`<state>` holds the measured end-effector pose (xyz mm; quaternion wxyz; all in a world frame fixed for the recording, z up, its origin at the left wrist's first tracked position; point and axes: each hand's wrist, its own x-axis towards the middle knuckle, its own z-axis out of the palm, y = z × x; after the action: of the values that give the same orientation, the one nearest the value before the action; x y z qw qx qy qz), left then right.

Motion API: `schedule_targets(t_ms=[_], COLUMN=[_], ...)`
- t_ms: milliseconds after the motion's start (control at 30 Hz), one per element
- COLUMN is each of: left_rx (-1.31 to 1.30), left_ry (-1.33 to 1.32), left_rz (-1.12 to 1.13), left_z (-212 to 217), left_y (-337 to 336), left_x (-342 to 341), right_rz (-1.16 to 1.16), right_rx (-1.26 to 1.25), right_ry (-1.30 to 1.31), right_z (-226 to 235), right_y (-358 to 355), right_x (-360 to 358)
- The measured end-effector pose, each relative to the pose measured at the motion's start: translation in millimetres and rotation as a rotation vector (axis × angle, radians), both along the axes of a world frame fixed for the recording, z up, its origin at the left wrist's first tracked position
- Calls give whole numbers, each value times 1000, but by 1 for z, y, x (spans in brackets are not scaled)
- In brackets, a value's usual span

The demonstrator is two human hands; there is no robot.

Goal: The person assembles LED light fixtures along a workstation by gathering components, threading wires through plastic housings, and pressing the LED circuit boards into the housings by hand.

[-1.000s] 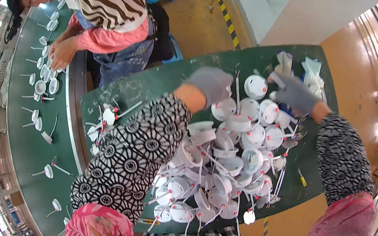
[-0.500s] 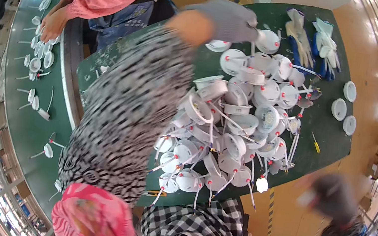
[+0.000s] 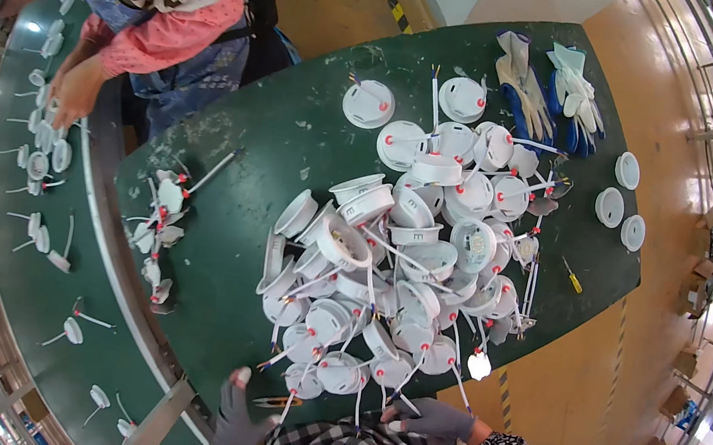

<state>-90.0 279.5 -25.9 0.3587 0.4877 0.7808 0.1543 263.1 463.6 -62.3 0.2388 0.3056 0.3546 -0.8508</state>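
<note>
A big heap of white round lamp housings (image 3: 387, 266) with red-tipped wires lies on the dark green table (image 3: 275, 142). My left hand (image 3: 238, 419), in a grey glove, hovers at the table's near edge with fingers spread and nothing in it. A small orange and black tool (image 3: 279, 401) lies just right of it. My right hand (image 3: 434, 418), also in a grey glove, rests flat at the near edge, just below the heap's nearest housings and wires, holding nothing.
A co-worker (image 3: 161, 7) in a striped head cover and pink top works at the curved green conveyor (image 3: 32, 280), which carries small lamp parts. On the table lie blue and white gloves (image 3: 541, 93), three white discs (image 3: 618, 202), a yellow screwdriver (image 3: 571, 276) and small clips (image 3: 160, 226).
Both my arms reached across the heap to its far side; they have drawn back to the table's near edge. The view has shifted, and the whole table now shows.
</note>
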Motion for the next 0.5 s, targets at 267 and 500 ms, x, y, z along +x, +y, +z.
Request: schedule_targets(t_ms=[267,500], left_rx=[14,-79], left_ry=[-20,-269], left_rz=[-121,-66], left_z=[-54,-95], left_y=[8,-30], left_x=[56,92], right_rz=[65,123], right_rx=[191,271], right_ry=[-43,-7], right_z=[-16,-34], right_y=[51,45], right_x=[16,42])
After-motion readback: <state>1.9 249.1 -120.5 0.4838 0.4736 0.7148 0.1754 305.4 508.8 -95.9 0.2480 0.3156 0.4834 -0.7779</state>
